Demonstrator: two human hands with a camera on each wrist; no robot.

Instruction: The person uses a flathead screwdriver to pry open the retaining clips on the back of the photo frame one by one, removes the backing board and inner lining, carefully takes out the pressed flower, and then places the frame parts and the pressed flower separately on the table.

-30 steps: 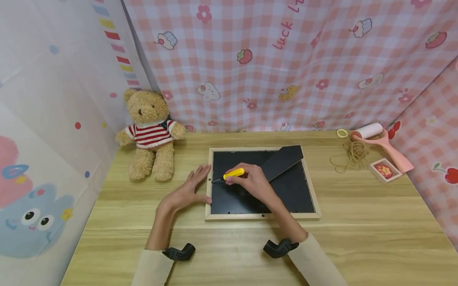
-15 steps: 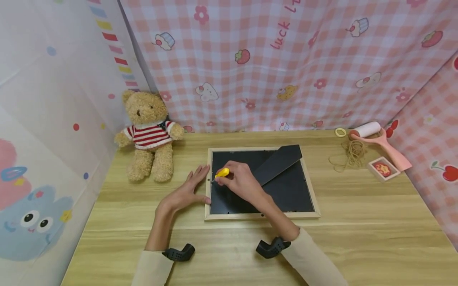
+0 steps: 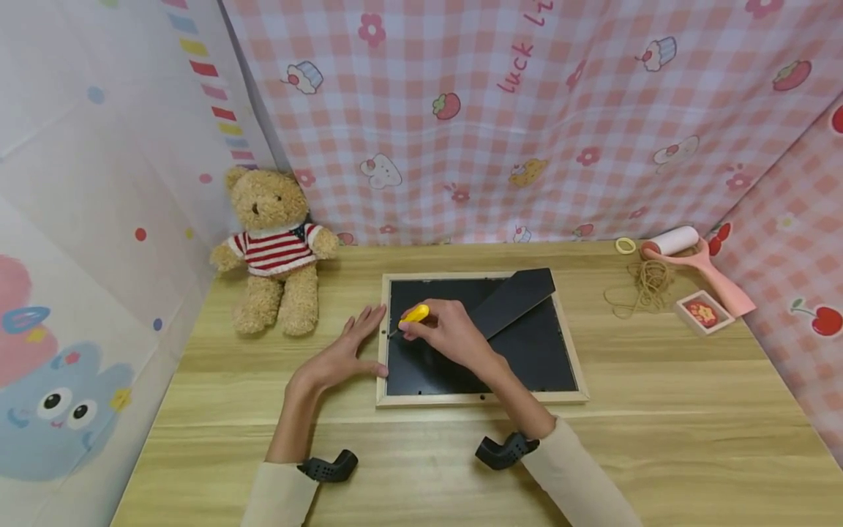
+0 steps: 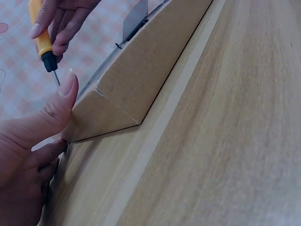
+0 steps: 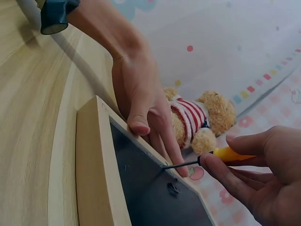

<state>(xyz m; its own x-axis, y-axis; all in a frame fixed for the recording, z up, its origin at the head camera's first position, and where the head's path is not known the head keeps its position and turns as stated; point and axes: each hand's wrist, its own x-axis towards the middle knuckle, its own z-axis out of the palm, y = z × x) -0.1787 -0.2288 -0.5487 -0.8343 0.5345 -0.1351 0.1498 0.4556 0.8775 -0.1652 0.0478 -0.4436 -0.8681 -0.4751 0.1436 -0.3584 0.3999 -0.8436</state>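
Observation:
A wooden picture frame [image 3: 484,400] lies face down on the table, its black backing board [image 3: 435,377] up and a black stand leg [image 3: 516,304] slanting across it. My right hand [image 3: 454,333] grips a yellow-handled screwdriver [image 3: 416,314]. In the right wrist view the shaft of the screwdriver [image 5: 181,165] reaches the backing's edge by the left rail; whether it touches a tab there is too small to tell. With fingers spread, my left hand [image 3: 339,356] rests against the frame's left side. Its thumb [image 4: 66,92] presses on the rim near the corner in the left wrist view.
A teddy bear [image 3: 279,252] in a striped sweater sits at the back left. At the back right lie a pink-handled lint roller [image 3: 721,282], a yellow ring [image 3: 625,245], a tangle of twine [image 3: 648,285] and a small box [image 3: 705,313]. Patterned cloth walls surround the table.
My right hand has moved left with the screwdriver, then slightly back right, and the screwdriver's handle stands steeper than a second ago. The left hand and the picture frame stay in place.

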